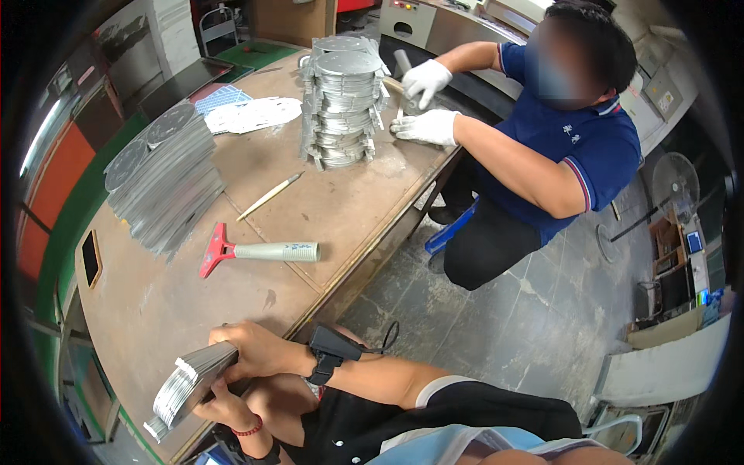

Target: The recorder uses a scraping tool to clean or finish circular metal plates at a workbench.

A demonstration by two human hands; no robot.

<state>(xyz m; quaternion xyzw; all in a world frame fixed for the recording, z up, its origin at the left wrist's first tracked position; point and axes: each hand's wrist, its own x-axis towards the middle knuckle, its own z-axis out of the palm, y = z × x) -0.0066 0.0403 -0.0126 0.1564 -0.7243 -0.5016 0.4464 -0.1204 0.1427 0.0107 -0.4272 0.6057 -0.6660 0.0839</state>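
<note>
At the near edge of the worktop [155,310]: one person sits with both hands on a single bundle of thin grey die-cut sheets [186,387].
Bundle: it lies tilted against the worktop's edge at the lower left, sheet edges fanned toward the camera; the sheets are too many and too thin to count.
Right hand [252,349]: one, bare, its grip closed over the top of the bundle, fingers curled around the upper end; a black strap sits on the wrist.
Left hand [225,411]: one, bare, under the bundle and gripping it from below; a red band shows at the wrist.
Scraper [260,252]: one, with a red blade end and a pale handle, lying flat mid-worktop, well apart from the bundle.
Stick [270,195]: one thin pale tool, lying slantwise just beyond the scraper.
Sheet stacks: two on the worktop. A low slanted stack [167,186] with two round cut-outs showing on top lies at the left; a tall column [341,101] of cut pieces stands at the far end.
Loose sheets [252,115]: a few white and blue ones lie flat between the two stacks.
Co-worker: one person in a dark blue shirt crouches at the far right corner, wearing two white gloves [426,105]; the upper glove holds a mallet [403,62], the lower rests on the worktop just beside the tall column.
Floor [527,310]: grey concrete, one fan [674,182] standing at the right.
</note>
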